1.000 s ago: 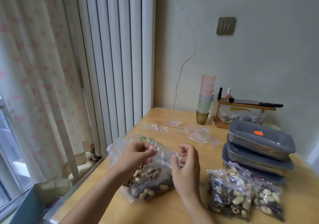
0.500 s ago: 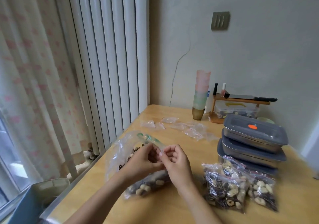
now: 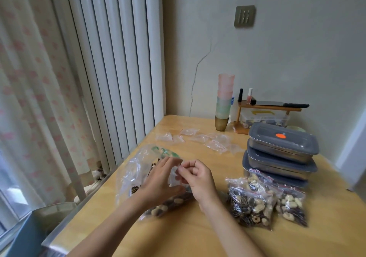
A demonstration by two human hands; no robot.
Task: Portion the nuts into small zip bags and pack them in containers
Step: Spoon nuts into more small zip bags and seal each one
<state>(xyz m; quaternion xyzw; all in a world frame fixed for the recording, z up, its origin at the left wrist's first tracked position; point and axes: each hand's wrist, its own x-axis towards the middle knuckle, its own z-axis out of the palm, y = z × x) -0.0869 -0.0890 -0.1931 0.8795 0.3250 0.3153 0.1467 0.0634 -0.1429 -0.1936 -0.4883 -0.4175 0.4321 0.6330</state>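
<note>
- Head view: big nut bag (image 3: pixel 138 179) lies on the table (image 3: pixel 198 237), left of centre, under both hands; green print on its top too blurred to read.
- left hand (image 3: pixel 160 181), fingers curled, pinches small zip bag (image 3: pixel 174 177) from the left, over the big bag.
- right hand (image 3: pixel 198 179), fingers curled, pinches same small bag from the right.
- empty zip bags (image 3: pixel 198 138) scattered further back on the table.
- filled zip bags (image 3: pixel 265 201) right of the hands, just in front of stacked containers (image 3: pixel 281 149); orange sticker on the top lid, no readable text.
</note>
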